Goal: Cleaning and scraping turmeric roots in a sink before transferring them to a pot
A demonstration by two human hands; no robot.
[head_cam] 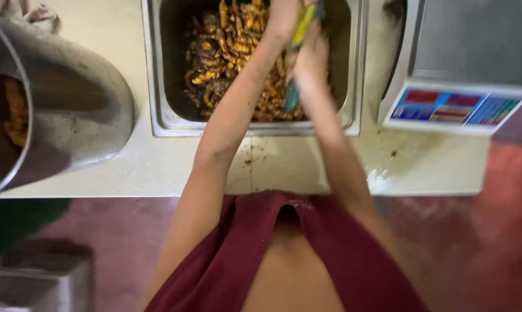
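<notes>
Both my arms reach forward over a rectangular steel tray [157,86] sunk in the pale counter. The tray holds a heap of brown and orange fried pieces [226,52]. My right hand [312,55] grips a green and yellow handled tool [298,40] whose lower end points down into the food. My left hand [284,14] is at the top edge of the view, right beside the tool's upper end; its fingers are cut off and blurred.
A large steel pot [70,98] lies tilted at the left with some orange food inside. A weighing scale with a coloured panel [454,107] stands at the right. The pale counter [157,167] has crumbs and stains near its front edge.
</notes>
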